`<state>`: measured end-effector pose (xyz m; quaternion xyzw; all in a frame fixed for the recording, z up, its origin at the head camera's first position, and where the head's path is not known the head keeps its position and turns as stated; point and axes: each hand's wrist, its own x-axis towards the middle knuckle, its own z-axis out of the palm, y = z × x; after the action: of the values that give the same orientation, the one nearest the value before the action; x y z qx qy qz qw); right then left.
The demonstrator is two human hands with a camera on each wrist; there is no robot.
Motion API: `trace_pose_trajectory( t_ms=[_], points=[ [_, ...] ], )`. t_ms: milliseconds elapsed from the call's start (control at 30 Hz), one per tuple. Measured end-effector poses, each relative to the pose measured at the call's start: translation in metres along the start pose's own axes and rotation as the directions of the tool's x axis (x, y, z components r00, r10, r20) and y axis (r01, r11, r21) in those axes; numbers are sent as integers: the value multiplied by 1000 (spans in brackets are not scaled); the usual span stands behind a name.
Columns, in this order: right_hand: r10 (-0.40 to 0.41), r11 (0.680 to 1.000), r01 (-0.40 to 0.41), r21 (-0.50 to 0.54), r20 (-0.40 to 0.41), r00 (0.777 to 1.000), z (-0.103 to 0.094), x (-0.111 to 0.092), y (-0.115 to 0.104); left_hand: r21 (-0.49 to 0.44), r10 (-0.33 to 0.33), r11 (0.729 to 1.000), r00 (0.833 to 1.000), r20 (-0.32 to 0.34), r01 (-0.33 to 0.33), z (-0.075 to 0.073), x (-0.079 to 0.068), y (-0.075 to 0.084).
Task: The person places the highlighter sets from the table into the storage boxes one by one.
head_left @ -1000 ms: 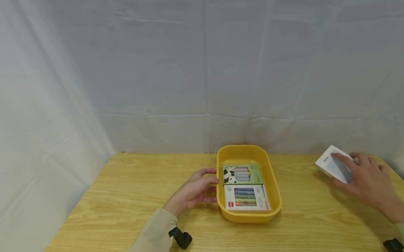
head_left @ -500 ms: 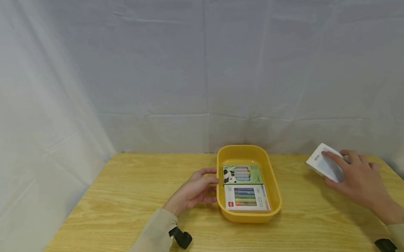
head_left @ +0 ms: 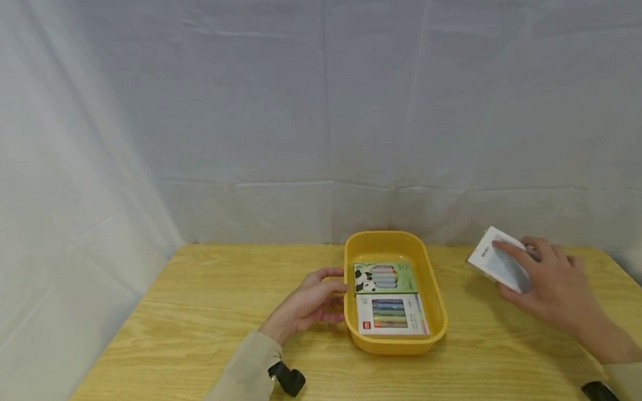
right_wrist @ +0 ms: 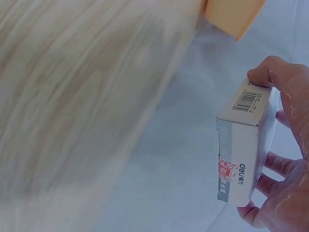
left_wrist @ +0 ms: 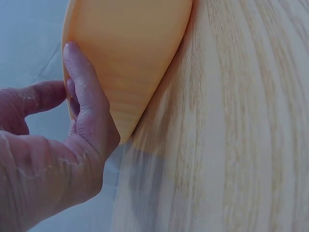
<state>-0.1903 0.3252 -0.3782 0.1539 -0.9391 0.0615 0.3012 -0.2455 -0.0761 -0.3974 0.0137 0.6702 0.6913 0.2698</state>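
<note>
A yellow plastic basket (head_left: 438,315) stands on the wooden table. Inside lie a green panda-printed box of pens (head_left: 407,278) and a white box of coloured pens (head_left: 365,316), one behind the other. My left hand (head_left: 311,303) holds the basket's left side; in the left wrist view its thumb is at the rim and its fingers (left_wrist: 87,87) lie along the outer wall. To the right of the basket, my right hand (head_left: 554,285) grips a small white carton (head_left: 490,258), tilted and raised above the table. The right wrist view shows a barcode and "deli" lettering on this carton (right_wrist: 246,169).
The wood-grain table (head_left: 213,327) reaches a pale hanging sheet (head_left: 278,215) just behind the basket. Another sheet (head_left: 45,239) hangs along the left. Black straps (head_left: 288,379) are on the wrists.
The right hand has moved left with the white carton, closer to the basket. My left hand, the basket and the boxes inside have stayed in place.
</note>
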Motion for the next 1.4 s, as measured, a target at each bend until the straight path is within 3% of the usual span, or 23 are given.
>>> trace_pose_trajectory(
  t_ms=[600, 1400],
  points=[
    [-78, 997, 80, 17, -66, 995, -7, 12, -28, -4, 7, 1000, 1000, 5, -7, -1, 0, -1],
    [-130, 990, 133, 40, -82, 988, -8, 18, -55, -5, 1, 1000, 1000, 8, -1, -1, -1, 2]
  ],
)
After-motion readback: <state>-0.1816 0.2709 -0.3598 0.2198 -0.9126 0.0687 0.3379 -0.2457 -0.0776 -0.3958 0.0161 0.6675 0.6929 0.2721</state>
